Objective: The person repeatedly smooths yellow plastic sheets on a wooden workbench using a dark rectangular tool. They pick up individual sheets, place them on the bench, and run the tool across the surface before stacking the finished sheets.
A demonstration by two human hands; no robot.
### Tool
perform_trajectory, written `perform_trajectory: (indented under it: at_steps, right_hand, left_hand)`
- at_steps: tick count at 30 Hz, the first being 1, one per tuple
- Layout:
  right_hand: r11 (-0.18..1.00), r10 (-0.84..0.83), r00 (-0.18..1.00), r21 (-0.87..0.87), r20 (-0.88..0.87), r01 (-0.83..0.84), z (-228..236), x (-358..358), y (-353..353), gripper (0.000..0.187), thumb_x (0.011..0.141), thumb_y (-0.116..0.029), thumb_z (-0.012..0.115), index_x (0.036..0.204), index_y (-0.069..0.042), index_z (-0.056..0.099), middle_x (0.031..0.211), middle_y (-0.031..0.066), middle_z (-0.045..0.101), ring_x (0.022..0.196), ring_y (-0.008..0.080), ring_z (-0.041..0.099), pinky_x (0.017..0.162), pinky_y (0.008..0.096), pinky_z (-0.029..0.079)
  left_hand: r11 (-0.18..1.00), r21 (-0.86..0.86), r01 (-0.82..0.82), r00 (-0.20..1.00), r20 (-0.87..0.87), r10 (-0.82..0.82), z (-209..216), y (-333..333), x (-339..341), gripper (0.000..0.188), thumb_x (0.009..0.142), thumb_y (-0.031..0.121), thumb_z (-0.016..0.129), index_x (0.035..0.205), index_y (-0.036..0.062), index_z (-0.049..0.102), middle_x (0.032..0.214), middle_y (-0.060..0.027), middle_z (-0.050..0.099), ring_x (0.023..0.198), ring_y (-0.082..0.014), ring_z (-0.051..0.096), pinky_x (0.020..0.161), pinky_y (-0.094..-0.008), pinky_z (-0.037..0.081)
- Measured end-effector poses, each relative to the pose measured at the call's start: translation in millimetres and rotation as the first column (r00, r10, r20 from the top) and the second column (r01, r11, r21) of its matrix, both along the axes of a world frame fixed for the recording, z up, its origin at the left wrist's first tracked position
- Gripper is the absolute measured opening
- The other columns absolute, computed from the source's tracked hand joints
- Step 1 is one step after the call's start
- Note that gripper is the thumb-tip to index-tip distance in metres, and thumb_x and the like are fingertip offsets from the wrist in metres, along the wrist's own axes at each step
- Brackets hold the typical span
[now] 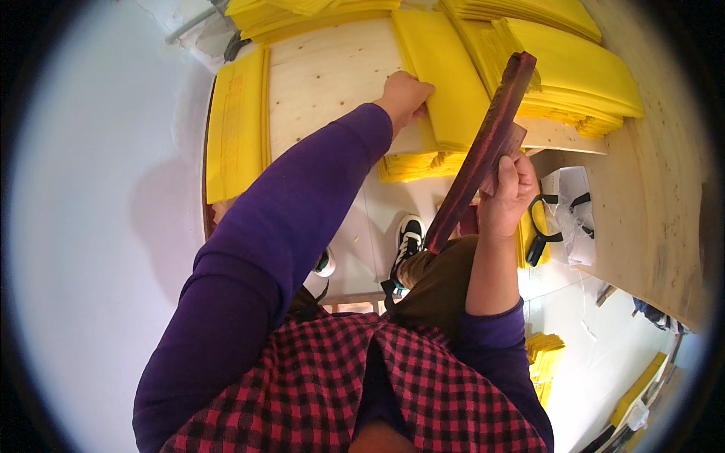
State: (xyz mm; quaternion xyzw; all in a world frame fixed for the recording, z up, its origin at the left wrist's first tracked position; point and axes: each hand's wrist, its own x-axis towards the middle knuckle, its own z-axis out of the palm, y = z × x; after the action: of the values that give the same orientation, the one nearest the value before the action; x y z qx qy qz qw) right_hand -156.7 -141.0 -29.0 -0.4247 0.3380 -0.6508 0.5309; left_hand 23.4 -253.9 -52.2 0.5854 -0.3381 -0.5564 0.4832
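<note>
Bar of long, dark red wood (482, 148), held slantwise by a person at a pale board table (325, 75). Its upper end points away from the body, toward a high yellow stack (578, 72) on the right; its lower end appears in front of the brown trousers (445, 283). Right hand (515, 187): closed around a short wooden block (515, 137) that juts from the bar's right side, thumb laid along it, forearm bare below a pushed-up purple sleeve. Left hand (405, 100): stretched across the table, fingers curled in and narrow, at the left edge of a pile of yellow sheets (445, 79); whether they pinch a sheet, I cannot tell from where I stand. Left of the bare boards lies another yellow stack (238, 132), with red marks on its top face; more yellow sheets (313, 15) lie along the far edge. To the right of the right hand are a black loop (538, 230) and a white box (574, 200). Below, a black-and-white shoe (408, 240) rests on the tiled floor (362, 226). A red-and-black checked garment (310, 385) covers the person's front.
</note>
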Motion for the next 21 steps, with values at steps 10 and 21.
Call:
perform_trajectory:
  at_steps: [10, 21]
  right_hand:
    - [1.0, 0.024, 1.0, -0.009, 0.003, -0.024, -2.0, 0.5, 0.7, 0.014, 0.085, -0.015, 0.053, 0.074, -0.008, 0.051, 0.056, -0.0057, 0.043, 0.041, 0.0018, 0.032, 0.039, 0.0173, 0.024]
    - [1.0, 0.019, 1.0, 0.015, -0.02, -0.018, 4.1, 3.9, 4.3, 0.015, 0.085, -0.013, 0.055, 0.072, -0.006, 0.053, 0.059, -0.0034, 0.052, 0.043, 0.0013, 0.039, 0.038, 0.0167, 0.032]
  left_hand:
    - [0.997, 0.042, -0.065, 0.993, 0.105, 0.061, -1.1, 9.3, 16.3, 0.017, 0.077, 0.006, 0.059, 0.092, 0.0001, 0.057, 0.081, -0.0117, 0.061, 0.069, -0.0217, 0.062, 0.053, -0.0357, 0.049]
    - [0.973, -0.142, -0.18, 0.945, 0.25, 0.211, -12.8, 15.8, 6.7, 0.032, 0.073, 0.004, 0.063, 0.102, -0.0035, 0.051, 0.082, -0.0131, 0.061, 0.066, -0.0219, 0.061, 0.051, -0.0339, 0.049]
